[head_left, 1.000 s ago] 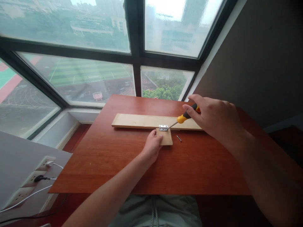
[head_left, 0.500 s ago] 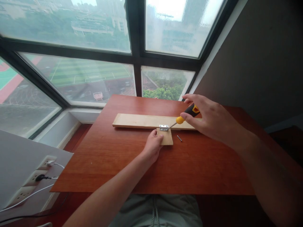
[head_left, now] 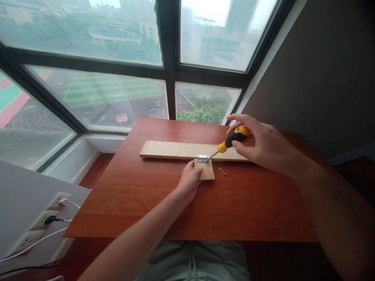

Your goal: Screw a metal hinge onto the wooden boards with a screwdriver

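I can see the left hand (head_left: pixel 188 181) pinching the small board (head_left: pixel 208 173), with a loose screw (head_left: pixel 222 171) at the board's three o'clock. The hinge (head_left: pixel 202 158) sits along its far edge, at half past eight from the farther right hand (head_left: pixel 265 145), whose fingers stand apart around the screwdriver (head_left: pixel 236 136): handle toward two, tip by the hinge. Behind lies the long board (head_left: pixel 166 149).

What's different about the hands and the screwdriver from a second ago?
The right hand has opened wider around the screwdriver, its thumb now lower. The screwdriver has turned, so a yellow patch shows on top. Its tip stays by the metal hinge. The left hand still holds the small board; the long board and loose screw haven't moved.
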A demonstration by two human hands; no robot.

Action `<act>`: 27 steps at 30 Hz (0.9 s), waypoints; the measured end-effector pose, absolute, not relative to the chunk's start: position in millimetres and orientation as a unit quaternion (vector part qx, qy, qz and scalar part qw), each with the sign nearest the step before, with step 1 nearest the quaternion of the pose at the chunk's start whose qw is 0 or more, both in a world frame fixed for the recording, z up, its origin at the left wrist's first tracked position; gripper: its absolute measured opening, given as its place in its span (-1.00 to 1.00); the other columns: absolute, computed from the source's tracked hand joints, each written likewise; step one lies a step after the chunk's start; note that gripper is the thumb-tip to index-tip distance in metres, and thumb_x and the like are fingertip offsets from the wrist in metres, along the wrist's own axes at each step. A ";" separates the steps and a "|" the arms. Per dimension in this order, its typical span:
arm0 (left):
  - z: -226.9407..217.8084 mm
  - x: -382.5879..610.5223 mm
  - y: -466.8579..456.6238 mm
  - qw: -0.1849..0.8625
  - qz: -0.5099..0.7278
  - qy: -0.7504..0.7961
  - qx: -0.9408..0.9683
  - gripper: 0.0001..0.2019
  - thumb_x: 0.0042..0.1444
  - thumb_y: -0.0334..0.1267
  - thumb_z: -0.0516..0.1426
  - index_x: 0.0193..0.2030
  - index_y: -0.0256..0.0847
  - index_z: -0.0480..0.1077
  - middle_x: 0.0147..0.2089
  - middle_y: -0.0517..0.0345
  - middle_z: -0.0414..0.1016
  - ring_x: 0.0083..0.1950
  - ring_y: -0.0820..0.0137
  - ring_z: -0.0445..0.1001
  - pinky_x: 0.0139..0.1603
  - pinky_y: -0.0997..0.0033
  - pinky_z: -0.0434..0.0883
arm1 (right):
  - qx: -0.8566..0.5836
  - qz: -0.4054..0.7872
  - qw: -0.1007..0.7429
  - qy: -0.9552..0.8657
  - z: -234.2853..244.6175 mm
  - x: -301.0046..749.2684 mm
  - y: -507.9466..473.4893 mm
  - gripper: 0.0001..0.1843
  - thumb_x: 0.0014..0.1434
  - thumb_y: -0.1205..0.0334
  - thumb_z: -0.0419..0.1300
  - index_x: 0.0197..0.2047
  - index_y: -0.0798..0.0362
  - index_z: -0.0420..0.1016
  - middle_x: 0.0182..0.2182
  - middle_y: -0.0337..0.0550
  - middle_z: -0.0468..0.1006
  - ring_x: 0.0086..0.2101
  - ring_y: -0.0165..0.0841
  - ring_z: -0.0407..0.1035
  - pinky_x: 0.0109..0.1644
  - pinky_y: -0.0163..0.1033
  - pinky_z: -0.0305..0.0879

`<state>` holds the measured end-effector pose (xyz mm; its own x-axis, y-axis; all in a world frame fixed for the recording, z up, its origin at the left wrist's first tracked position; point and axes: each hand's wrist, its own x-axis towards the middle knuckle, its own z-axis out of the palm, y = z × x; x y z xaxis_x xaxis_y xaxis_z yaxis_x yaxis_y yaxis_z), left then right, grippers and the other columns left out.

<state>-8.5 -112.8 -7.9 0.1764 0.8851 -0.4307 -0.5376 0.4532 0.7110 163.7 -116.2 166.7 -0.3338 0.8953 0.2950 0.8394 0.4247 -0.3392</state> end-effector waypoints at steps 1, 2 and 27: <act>-8.1 -8.6 -112.9 0.739 0.482 0.424 0.205 -0.71 -0.02 -0.52 0.12 -0.11 -0.27 0.35 -0.20 0.03 0.53 -0.28 0.42 0.49 -0.24 0.47 0.48 | -0.504 0.086 0.232 -0.827 165.8 165.0 -116.4 -0.40 0.15 0.32 0.15 0.27 -0.08 0.23 -0.05 -0.16 0.56 -0.14 -0.28 0.48 -0.07 -0.20 0.40; -8.4 -8.6 -112.9 0.739 0.482 0.423 0.205 -0.70 -0.02 -0.52 0.13 -0.10 -0.27 0.35 -0.20 0.04 0.54 -0.29 0.43 0.49 -0.24 0.47 0.48 | -0.477 0.102 0.240 -0.839 164.6 165.8 -116.5 -0.38 0.15 0.34 0.14 0.28 -0.07 0.21 0.01 -0.15 0.53 -0.09 -0.29 0.47 -0.02 -0.20 0.40; -13.8 -10.0 -114.9 0.739 0.489 0.405 0.227 -0.68 -0.06 -0.46 0.21 -0.10 -0.28 0.39 -0.19 0.00 0.57 -0.29 0.40 0.51 -0.22 0.45 0.47 | -0.542 -0.003 0.239 -0.805 161.6 154.5 -120.8 -0.54 0.25 0.16 0.12 0.21 0.00 0.30 -0.02 -0.07 0.56 -0.09 -0.18 0.49 -0.03 -0.08 0.38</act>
<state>-10.0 -114.9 -13.8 0.1945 0.9060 -0.3760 -0.5384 0.4190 0.7311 154.5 -120.8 161.6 -0.2973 0.8724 0.3880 0.8750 0.4116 -0.2548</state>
